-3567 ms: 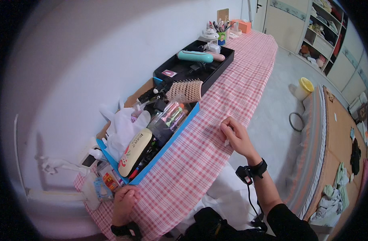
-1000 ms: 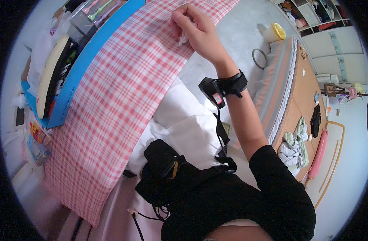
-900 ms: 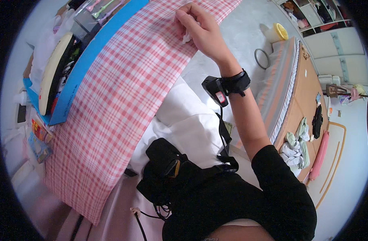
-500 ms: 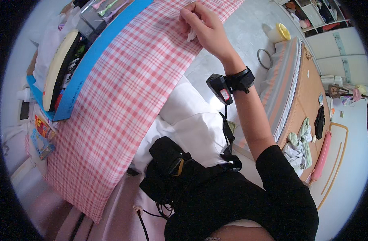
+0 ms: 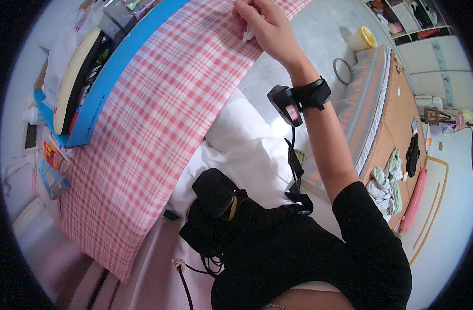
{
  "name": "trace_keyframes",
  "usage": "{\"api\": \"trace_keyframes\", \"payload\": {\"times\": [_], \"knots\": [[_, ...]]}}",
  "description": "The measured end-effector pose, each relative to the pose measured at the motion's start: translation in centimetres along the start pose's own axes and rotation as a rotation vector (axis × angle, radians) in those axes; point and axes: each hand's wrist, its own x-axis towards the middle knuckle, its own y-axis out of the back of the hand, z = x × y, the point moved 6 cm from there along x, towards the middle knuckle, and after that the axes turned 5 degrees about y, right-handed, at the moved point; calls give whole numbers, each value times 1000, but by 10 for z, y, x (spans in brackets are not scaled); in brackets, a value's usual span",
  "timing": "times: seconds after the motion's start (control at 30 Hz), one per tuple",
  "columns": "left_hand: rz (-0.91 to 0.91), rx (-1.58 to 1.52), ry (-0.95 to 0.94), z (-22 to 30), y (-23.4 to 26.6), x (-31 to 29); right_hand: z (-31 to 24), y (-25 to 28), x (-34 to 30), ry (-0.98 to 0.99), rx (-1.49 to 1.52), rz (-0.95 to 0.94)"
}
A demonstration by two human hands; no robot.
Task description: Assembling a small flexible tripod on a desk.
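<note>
My right hand [image 5: 267, 28] is at the far right part of a table spread with a pink and white checkered tablecloth [image 5: 148, 103]. Its fingers curl closed around a crumpled white tissue [image 5: 248, 34], a bit of which pokes out below them. The fingertips sit low over the cloth, and whether they press on it is hard to see. A black strap with a small box-shaped device [image 5: 288, 106] wraps my right wrist. No part of my left hand appears.
A blue open box [image 5: 84, 126] packed with items lines the table's left side, beside small packets [image 5: 53, 173]. My lap in white trousers [image 5: 247, 155] is under the near edge. To the right stand a bed [image 5: 383, 113] and a yellow-rimmed bin [image 5: 363, 39].
The whole view has shifted slightly, so the box and my hand appear a little higher. My right hand still grips the tissue at about the same place on the cloth.
</note>
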Motion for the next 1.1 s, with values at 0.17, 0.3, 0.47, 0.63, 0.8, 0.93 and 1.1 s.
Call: {"api": "trace_keyframes", "payload": {"times": [0.17,0.3,0.47,0.63,0.8,0.93,1.1], "knots": [[-84,2,-4,15,19,-39,1,-2,-4,-27,44,17],[-299,-31,20,26,39,-90,7,11,-7,-48,4,23],[-659,-143,157,52,57,-159,4,1,7,92,-109,-12],[-791,-397,173,94,31,-174,-4,7,13,19,-131,-24],[-729,-551,-98,121,-8,-149,-1,-4,2,-95,-181,-10],[-869,-577,-275,144,-29,-142,-8,-6,-6,-72,-130,8],[-898,-549,-405,147,-62,-131,-5,-6,-7,-173,-71,22]]}}
